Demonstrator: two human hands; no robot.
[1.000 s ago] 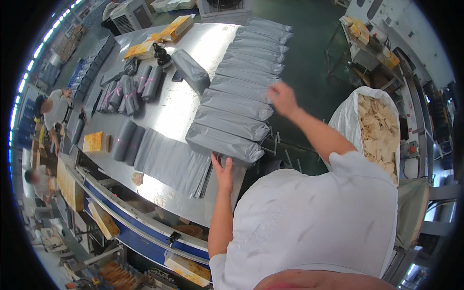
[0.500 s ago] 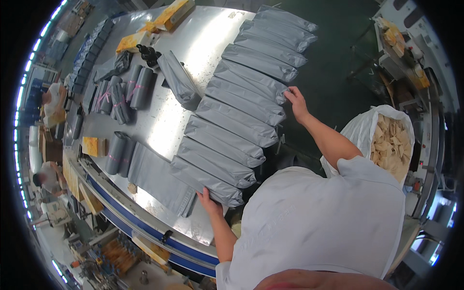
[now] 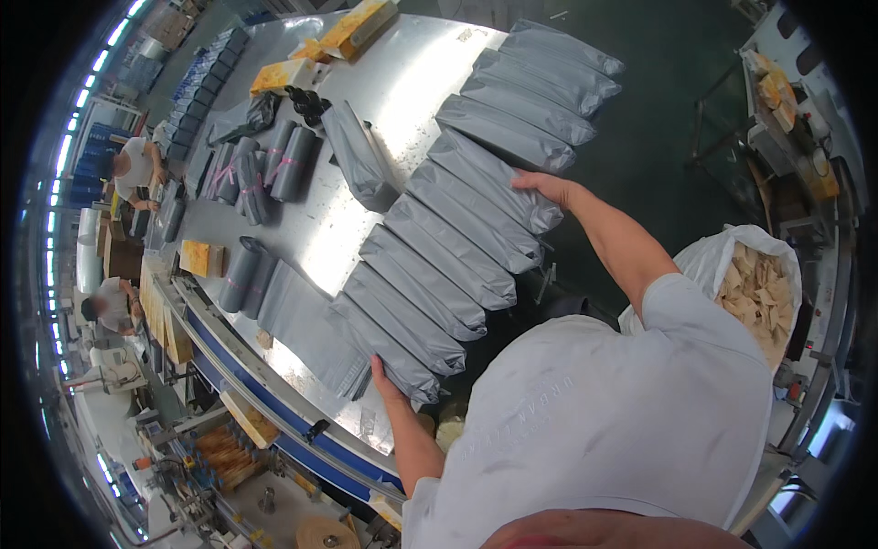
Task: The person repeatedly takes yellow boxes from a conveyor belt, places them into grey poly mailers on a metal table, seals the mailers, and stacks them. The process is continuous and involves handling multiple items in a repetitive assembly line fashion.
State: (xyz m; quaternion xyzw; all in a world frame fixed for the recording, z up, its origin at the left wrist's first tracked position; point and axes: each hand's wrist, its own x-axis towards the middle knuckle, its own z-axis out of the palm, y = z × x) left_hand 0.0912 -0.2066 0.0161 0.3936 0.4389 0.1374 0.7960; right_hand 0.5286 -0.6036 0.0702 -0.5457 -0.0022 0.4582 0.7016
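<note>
Overlapping row of filled bags (image 3: 457,247) on table (image 3: 402,91), rolls (image 3: 261,169) to its left.

Both hands (image 3: 389,380) outstretched, fingers flat

steel table (image 3: 393,101) over dark green floor (image 3: 677,101), perhaps a factory.

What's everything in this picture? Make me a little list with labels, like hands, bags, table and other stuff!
left hand: flat against the near end of the row of grey bags
right hand: resting on a bag in the far part of the same row
bags: long, filled, grey, lying side by side and overlapping along the table's edge
table: shiny metal, curved
grey rolls: bundled, at the table's far left
flat grey sheets: beside the row, near the left hand
white sack: open, holding pale flat pieces, at the person's right
yellow boxes: at the far end
</note>
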